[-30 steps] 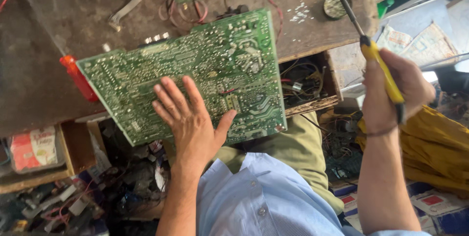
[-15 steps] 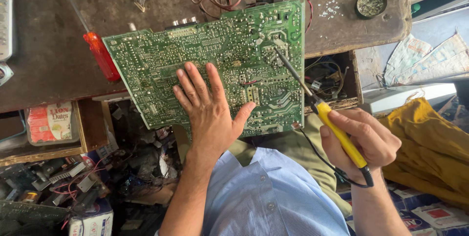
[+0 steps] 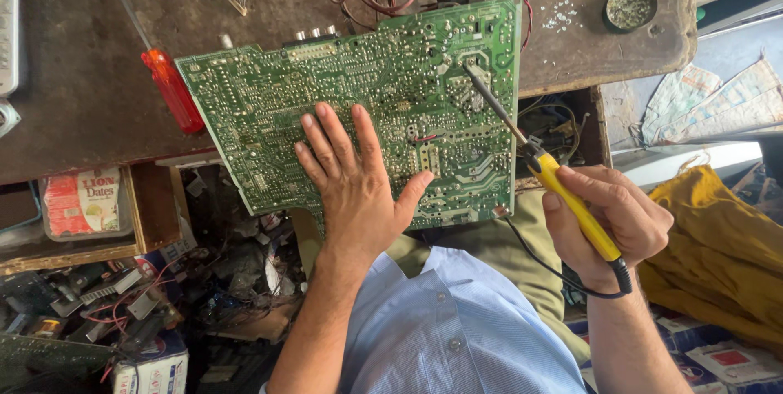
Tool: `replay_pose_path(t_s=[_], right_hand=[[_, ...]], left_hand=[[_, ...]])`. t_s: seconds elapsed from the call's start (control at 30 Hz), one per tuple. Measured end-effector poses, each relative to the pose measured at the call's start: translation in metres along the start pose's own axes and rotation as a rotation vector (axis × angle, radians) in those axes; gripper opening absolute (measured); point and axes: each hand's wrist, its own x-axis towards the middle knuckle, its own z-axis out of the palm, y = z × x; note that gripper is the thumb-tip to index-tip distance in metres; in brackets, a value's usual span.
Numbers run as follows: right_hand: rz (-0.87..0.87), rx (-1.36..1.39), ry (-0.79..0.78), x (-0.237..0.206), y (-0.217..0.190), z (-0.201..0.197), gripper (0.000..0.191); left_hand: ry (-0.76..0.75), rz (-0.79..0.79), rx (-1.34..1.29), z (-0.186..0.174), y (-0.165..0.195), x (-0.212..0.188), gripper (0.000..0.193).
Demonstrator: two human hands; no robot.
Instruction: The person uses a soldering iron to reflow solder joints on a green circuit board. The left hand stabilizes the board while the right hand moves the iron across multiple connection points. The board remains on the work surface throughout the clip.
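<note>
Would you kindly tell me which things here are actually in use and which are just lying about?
In use:
left hand flat on the green circuit board
right hand holding the yellow soldering iron

Lying about:
red screwdriver
round tin
yellow cloth

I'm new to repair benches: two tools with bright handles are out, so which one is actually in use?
The yellow-handled soldering iron, held in the right hand, tip on the green circuit board. The red-handled screwdriver lies untouched on the bench.
</note>
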Motion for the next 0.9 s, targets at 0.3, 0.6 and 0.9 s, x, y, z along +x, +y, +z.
replay_pose_path(t_s=[0.3, 0.6, 0.9], right_hand=[[0.273, 0.315, 0.118, -0.011, 0.027, 0.006, 0.017], [0.568, 0.849, 0.2, -0.025, 0.052, 0.011, 0.021], [0.399, 0.641, 0.264, -0.022, 0.041, 0.01, 0.023]], left_hand=[[-0.037, -0.016, 0.012, 0.002, -0.002, 0.0, 0.115], [-0.084, -0.043, 0.018, -0.002, 0.001, 0.002, 0.116], [-0.039, -0.031, 0.023, -0.001, 0.001, 0.002, 0.115]])
